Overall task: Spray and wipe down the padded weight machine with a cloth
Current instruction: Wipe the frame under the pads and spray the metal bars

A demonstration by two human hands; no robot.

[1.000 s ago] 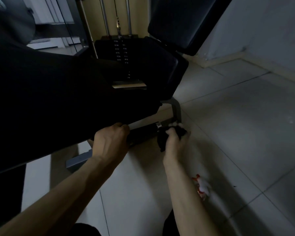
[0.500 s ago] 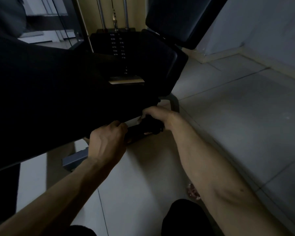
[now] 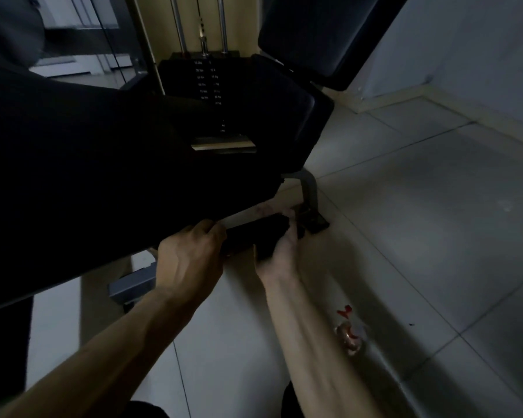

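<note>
Cloth, dark and bunched, sits in the right hand, whose fingers wrap it round the right end of a dark bar low on the weight machine. The left hand is closed in a fist at the bar's left end, just under the near edge of the big black pad. It seems to be gripping the bar, though its fingertips are hidden.

The cloth looks light, limp and easy to crush, so it is best kept wadded against the palm, with no loose tail to snag the grey frame leg just right of it. The bar and frame should be rigid and will take firm pressure. The pad probably gives a little and may turn slick once wet.

Farther off stand the weight stack and a second pad. On the floor tiles, near and right of the forearm, lies a blurred red-and-pale object, perhaps the spray bottle.
</note>
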